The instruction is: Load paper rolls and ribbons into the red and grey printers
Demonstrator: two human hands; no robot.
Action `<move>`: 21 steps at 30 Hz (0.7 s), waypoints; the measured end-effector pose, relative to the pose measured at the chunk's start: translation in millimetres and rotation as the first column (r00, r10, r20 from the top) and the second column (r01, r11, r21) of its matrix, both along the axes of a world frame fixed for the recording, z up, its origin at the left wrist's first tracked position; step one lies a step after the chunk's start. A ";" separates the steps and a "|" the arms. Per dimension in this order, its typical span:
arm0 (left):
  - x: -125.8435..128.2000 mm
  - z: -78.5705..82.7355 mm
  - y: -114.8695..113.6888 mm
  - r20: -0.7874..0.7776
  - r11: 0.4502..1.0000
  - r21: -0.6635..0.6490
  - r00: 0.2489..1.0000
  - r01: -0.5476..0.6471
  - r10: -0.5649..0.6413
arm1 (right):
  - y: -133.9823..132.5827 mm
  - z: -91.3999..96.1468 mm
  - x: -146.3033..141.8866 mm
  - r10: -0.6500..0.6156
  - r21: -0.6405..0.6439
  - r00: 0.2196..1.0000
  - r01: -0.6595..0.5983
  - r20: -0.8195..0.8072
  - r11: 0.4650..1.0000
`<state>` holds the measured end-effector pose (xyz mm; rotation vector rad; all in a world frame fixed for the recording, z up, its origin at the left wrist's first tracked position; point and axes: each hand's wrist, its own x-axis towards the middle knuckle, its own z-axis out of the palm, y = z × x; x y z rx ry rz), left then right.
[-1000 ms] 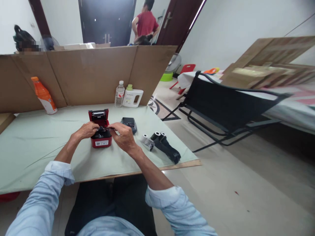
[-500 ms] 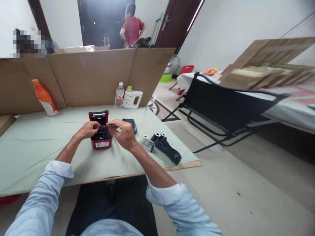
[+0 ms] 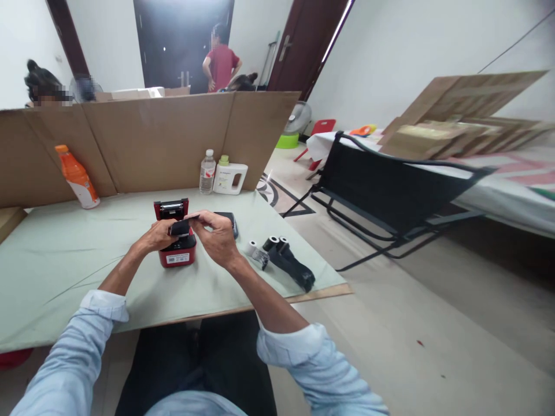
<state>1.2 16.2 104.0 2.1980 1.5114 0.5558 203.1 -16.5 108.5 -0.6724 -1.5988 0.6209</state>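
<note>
A red and black label printer [image 3: 178, 257] stands on the table with its lid [image 3: 171, 208] raised. Above its open top, my left hand [image 3: 159, 236] is closed round a small roll of black paper [image 3: 179, 228]. My right hand [image 3: 217, 238] pinches the loose end of that black paper, just right of the roll. The fingers partly hide the roll and the printer's inside. Behind my right hand lies a dark flat device [image 3: 229, 221], mostly covered.
Black-wrapped paper rolls [image 3: 291, 266] and a smaller clear-wrapped roll [image 3: 259, 254] lie to the right on the table [image 3: 143, 300]. An orange bottle [image 3: 78, 178], a water bottle [image 3: 207, 173] and a white jug [image 3: 230, 177] stand before a cardboard screen [image 3: 160, 141]. People are beyond it.
My right hand has lifted the paper end slightly, so more black paper shows between the hands. The roll sits a little higher over the printer. The view has shifted slightly.
</note>
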 end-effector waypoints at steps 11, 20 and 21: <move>31.2 68.8 -71.1 -0.101 0.876 0.441 0.981 0.193 -0.165 | -66.1 5.2 110.2 -0.178 -0.139 0.981 0.187 0.072 0.973; 72.5 78.2 -125.3 0.057 0.892 0.376 0.955 0.250 -0.292 | -87.7 -2.0 68.3 0.448 -0.395 0.887 -0.453 -0.112 0.799; 70.7 76.6 -126.4 0.068 0.896 0.369 0.954 0.249 -0.293 | -89.2 -5.7 68.7 0.453 -0.419 0.873 -0.484 -0.178 0.768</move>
